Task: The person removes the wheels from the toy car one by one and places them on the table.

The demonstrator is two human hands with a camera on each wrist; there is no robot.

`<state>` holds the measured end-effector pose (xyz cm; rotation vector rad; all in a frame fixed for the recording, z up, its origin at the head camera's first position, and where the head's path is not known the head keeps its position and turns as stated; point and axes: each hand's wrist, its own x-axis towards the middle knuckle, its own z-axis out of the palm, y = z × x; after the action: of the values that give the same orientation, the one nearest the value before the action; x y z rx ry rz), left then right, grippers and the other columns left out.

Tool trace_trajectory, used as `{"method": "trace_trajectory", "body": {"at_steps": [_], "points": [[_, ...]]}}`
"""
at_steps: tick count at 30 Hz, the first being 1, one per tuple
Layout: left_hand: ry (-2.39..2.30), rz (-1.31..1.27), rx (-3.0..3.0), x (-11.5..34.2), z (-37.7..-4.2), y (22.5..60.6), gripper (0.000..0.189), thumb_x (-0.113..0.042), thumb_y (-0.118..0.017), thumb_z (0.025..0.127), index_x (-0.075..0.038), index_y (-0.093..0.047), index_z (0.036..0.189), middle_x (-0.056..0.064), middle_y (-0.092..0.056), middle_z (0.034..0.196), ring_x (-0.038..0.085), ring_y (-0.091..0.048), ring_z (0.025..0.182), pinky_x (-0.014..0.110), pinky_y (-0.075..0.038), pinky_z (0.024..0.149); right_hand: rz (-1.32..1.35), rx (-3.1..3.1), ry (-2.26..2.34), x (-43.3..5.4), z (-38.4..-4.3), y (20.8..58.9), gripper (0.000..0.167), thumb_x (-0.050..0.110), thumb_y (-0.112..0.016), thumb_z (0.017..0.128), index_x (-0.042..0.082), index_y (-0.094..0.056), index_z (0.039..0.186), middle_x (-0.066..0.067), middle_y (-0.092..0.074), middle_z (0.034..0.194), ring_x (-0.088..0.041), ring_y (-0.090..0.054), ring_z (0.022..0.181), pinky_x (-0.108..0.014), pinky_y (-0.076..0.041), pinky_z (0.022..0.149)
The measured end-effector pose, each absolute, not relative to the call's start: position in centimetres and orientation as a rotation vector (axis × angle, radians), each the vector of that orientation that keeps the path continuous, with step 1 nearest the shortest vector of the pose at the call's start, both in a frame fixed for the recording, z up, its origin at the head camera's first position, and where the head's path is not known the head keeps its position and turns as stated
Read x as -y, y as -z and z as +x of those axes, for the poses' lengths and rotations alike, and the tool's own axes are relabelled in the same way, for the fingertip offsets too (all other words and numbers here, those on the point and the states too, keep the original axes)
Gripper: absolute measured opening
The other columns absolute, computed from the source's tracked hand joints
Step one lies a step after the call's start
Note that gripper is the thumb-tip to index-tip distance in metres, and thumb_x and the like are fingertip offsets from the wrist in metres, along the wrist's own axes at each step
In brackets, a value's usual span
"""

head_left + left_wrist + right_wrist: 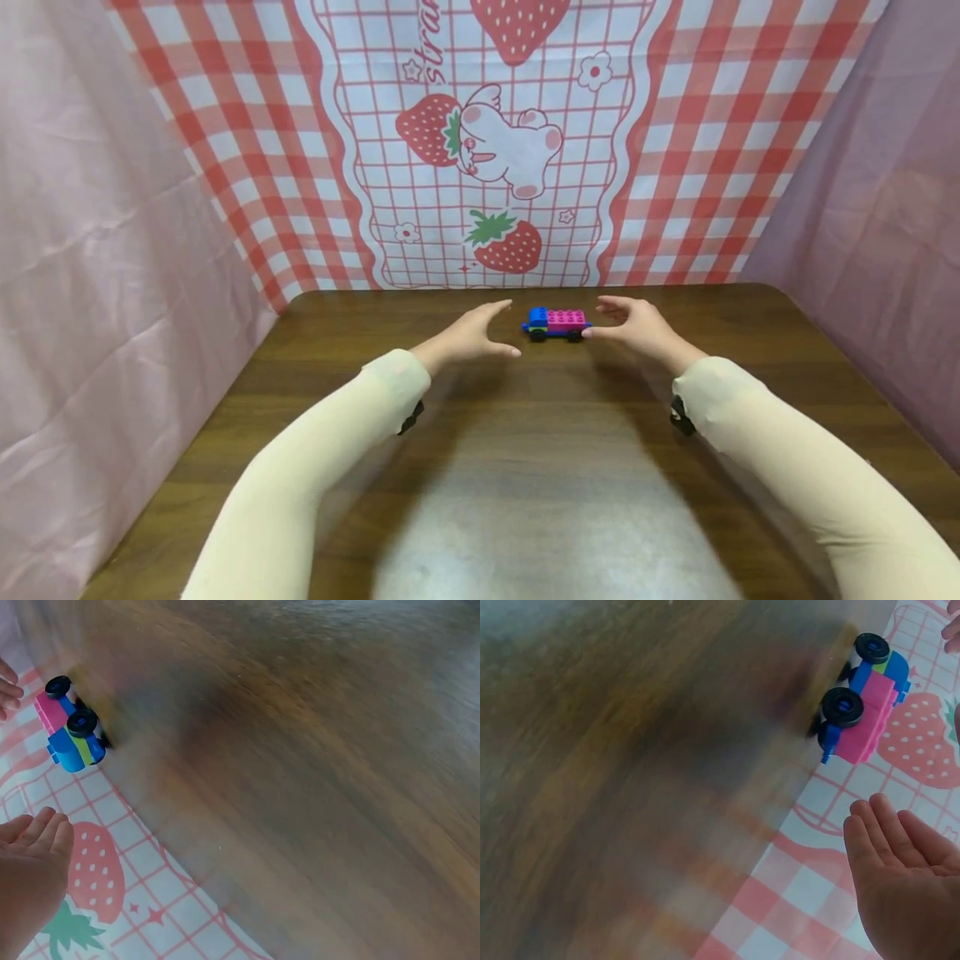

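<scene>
A small toy truck [566, 319] built of blocks, with a blue cab, pink studded bed, a bit of green and black wheels, stands on its wheels near the table's far edge. Left of it, my left hand [471, 333] is held with thumb and fingers spread, apart from the truck. On the other side my right hand [637, 330] is held the same way, its thumb close to the truck's rear end; whether they touch I cannot tell. Both wrist views show the truck [64, 731] [866, 712] beyond the extended fingers, with nothing in either palm.
The brown wooden table [525, 433] has a strawberry-and-rabbit checked cloth [480, 167] hanging behind its far edge. Pink curtains [90, 250] hang at the left and right sides. Cream sleeves [300, 467] cover both arms.
</scene>
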<state>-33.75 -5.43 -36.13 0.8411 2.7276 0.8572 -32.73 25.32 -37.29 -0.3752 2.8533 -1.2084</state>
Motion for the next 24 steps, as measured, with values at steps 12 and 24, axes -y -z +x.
{"method": "trace_trajectory", "body": {"at_steps": [12,24], "points": [[-0.978,0.780,-2.664,3.2,-36.0,37.3,0.090,-0.038,-0.076,0.083,-0.007,-0.027,0.152,0.010,-0.037,0.154,0.025,-0.031,0.144,0.038,-0.027,0.117,-0.267,-2.738,1.372,-25.6,-34.8,38.7,0.078,0.032,-0.073,0.087,-0.004,-0.035,0.146,-0.027,-0.044,0.143,-0.040,-0.044,0.132,-0.051,-0.037,0.109],[-1.000,0.724,-2.642,1.9,-37.1,37.3,0.085,-0.032,-0.075,0.086,-0.010,-0.027,0.153,0.012,-0.035,0.155,0.026,-0.030,0.144,0.040,-0.028,0.117,-0.192,-2.554,1.551,-25.0,-36.6,40.1,0.078,0.029,-0.075,0.086,-0.002,-0.036,0.146,-0.025,-0.048,0.142,-0.035,-0.044,0.130,-0.049,-0.032,0.112]]}}
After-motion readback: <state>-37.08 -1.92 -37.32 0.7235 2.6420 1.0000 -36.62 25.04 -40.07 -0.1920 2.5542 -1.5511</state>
